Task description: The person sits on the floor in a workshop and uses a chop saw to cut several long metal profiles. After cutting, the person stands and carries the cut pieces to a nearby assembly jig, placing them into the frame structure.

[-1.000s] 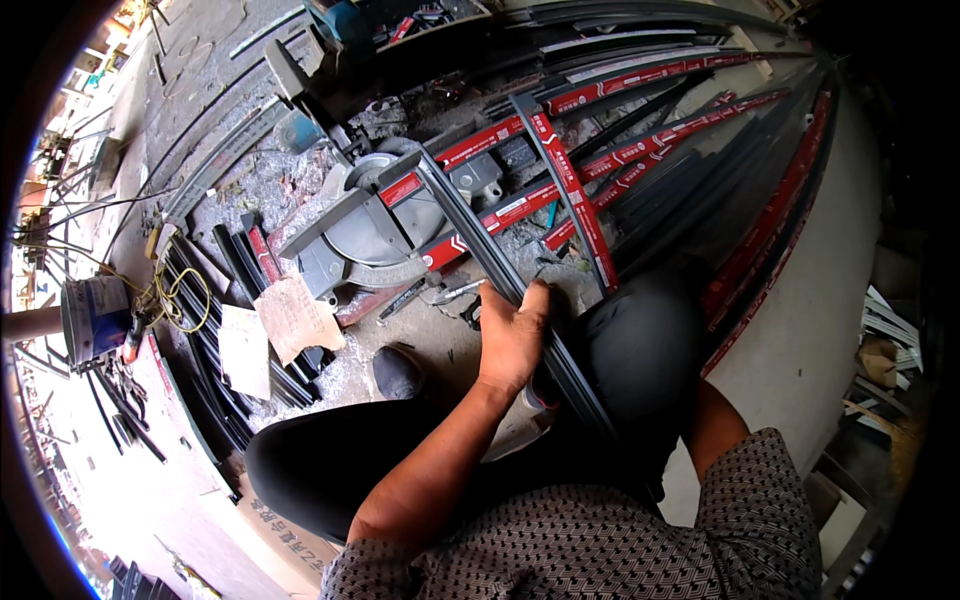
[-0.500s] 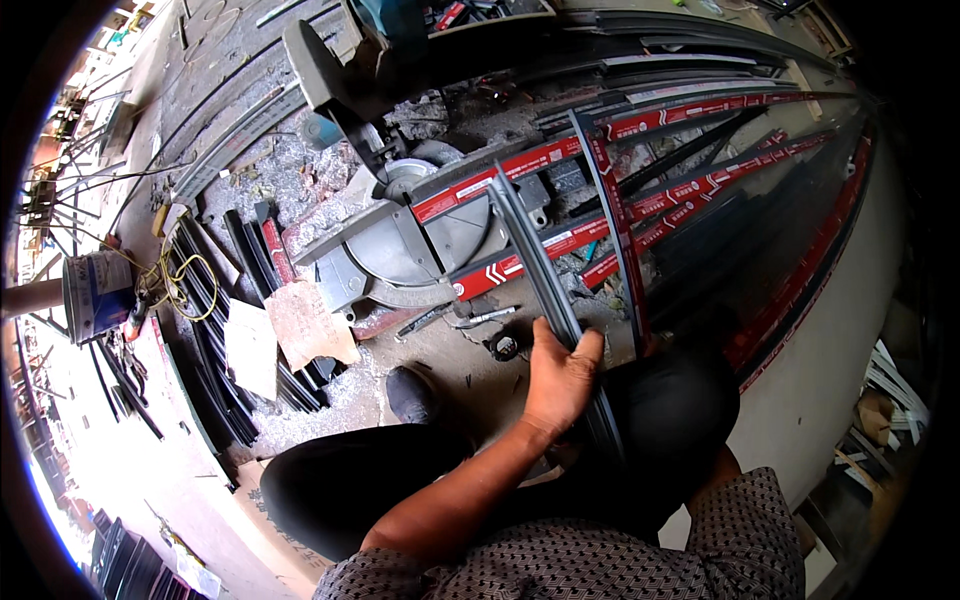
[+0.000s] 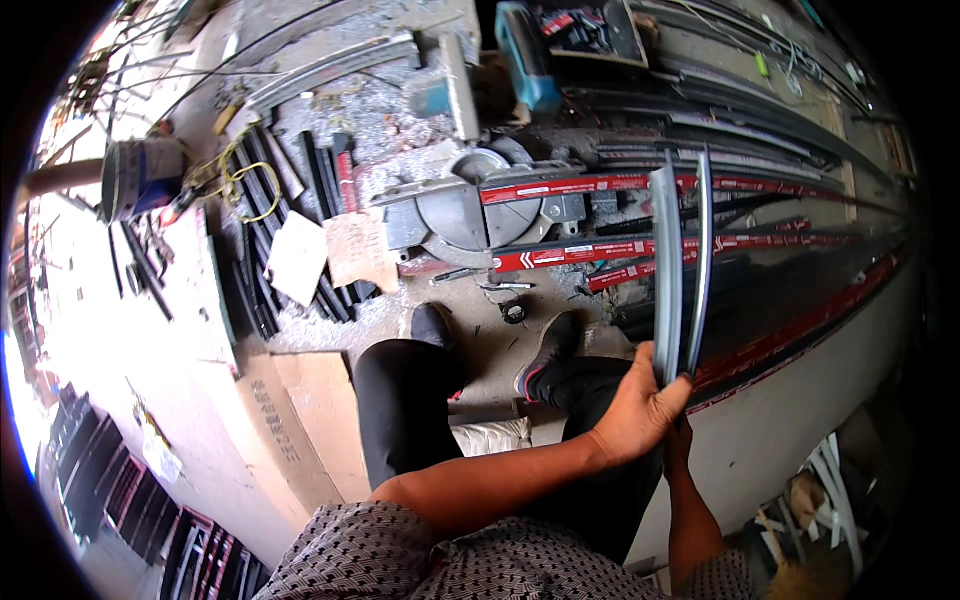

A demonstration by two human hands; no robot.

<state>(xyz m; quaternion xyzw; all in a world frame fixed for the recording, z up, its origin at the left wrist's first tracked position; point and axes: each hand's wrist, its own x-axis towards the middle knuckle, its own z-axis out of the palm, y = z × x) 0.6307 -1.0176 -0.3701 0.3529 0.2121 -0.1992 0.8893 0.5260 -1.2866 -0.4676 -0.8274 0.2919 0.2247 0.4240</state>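
Observation:
My left hand (image 3: 640, 408) is closed round the lower part of a grey metal profile (image 3: 667, 270), which stands nearly upright above my right thigh. Close beside it on the right rises a second, thinner-looking profile (image 3: 703, 240) with a bright edge. Both tops are apart, while the lower ends come together at my hands. Just under the left hand is my right hand (image 3: 681, 445); its fingers are hidden behind the left hand and the profiles, so its grip does not show.
A mitre saw (image 3: 462, 215) stands ahead on the floor amid metal shavings. Long red-filmed profiles (image 3: 580, 253) stretch from it to the right. Dark offcuts, a paint bucket (image 3: 140, 180) and a yellow cord (image 3: 262, 195) lie left. Flattened cardboard (image 3: 300, 420) is near my left leg.
My view has turned and shifted left. My left hand has moved right with the grey profile, now closer to upright. The second profile stands beside it, and my right forearm has come into view.

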